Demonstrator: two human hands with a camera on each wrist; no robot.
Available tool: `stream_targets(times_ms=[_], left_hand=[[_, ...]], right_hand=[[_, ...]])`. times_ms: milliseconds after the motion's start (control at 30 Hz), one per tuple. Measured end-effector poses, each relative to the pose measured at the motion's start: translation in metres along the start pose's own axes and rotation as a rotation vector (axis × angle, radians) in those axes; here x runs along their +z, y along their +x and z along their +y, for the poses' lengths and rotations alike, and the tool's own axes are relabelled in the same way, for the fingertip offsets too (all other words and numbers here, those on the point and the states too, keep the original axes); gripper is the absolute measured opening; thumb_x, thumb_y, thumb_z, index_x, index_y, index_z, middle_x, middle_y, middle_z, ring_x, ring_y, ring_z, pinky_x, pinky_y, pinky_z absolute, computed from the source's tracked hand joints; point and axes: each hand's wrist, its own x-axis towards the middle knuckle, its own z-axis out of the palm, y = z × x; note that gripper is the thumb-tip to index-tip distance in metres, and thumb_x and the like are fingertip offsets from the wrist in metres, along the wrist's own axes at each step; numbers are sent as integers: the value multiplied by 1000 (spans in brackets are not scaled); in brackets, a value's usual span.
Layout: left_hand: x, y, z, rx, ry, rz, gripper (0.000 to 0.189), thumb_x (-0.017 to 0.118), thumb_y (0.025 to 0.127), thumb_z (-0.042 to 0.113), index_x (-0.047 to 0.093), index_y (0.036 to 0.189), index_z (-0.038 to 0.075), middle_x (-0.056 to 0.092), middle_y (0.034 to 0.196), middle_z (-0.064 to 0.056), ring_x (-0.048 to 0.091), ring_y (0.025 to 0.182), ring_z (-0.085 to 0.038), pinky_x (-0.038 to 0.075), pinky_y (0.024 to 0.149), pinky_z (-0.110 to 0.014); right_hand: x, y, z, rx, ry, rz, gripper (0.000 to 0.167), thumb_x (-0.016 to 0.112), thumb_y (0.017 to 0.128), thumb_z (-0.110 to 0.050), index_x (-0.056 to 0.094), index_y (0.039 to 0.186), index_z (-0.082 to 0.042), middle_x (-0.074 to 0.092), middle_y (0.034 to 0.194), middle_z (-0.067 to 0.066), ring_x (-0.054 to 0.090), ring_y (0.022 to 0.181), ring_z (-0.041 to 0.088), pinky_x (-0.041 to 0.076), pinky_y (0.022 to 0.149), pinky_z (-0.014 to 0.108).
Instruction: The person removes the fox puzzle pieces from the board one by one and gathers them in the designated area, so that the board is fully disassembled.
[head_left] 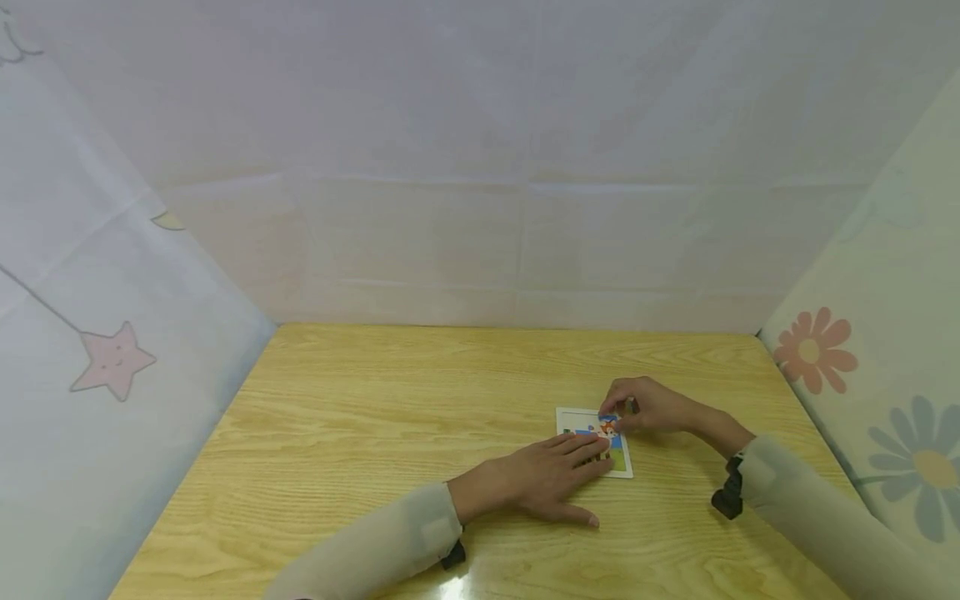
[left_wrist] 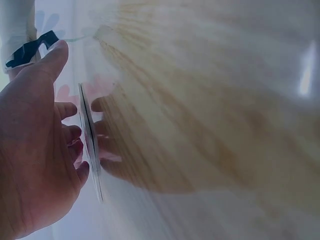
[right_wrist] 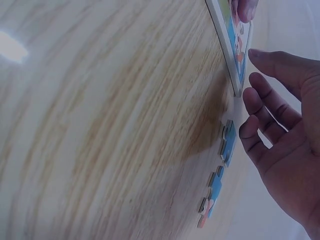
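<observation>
A small white-framed jigsaw puzzle [head_left: 624, 467] lies flat on the table, with a red and white animal face and blue areas in its picture. My left hand [head_left: 551, 475] lies across it palm down, fingers extended on the picture and thumb spread over the wood. At the puzzle's far right corner, thumb and index finger of my right hand [head_left: 652, 406] pinch a blue puzzle piece [head_left: 609, 419] with part of that face on it. Seen from the right wrist, the thumb [right_wrist: 270, 62] meets the board's edge while the other fingers curl beside it.
In the right wrist view, two loose puzzle pieces, one blue [right_wrist: 228, 142] and one blue with orange [right_wrist: 212, 195], lie on the wooden table [head_left: 375, 400] beyond the board. Printed cloth walls [head_left: 420, 242] enclose the table at the back and sides.
</observation>
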Motion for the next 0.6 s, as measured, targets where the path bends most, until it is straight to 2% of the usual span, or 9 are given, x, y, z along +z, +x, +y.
stream_targets(times_ms=[300,600], left_hand=[[0,2,0,-5,2,-8,88,26,104,77,14,172,22,7,179,-2,7,165,-19,14,133,-38],[-3,3,2,-23,-10,-40,89,27,103,78,11,172,24,4,179,1,4,165,-17,12,133,-36]], right_hand=[[1,1,-4,11,-24,-20,23,80,93,-2,81,114,-11,68,103,2,60,85,28,53,73,34],[3,3,-6,24,-27,-43,24,80,92,0,81,112,-13,66,104,2,58,87,20,53,77,32]])
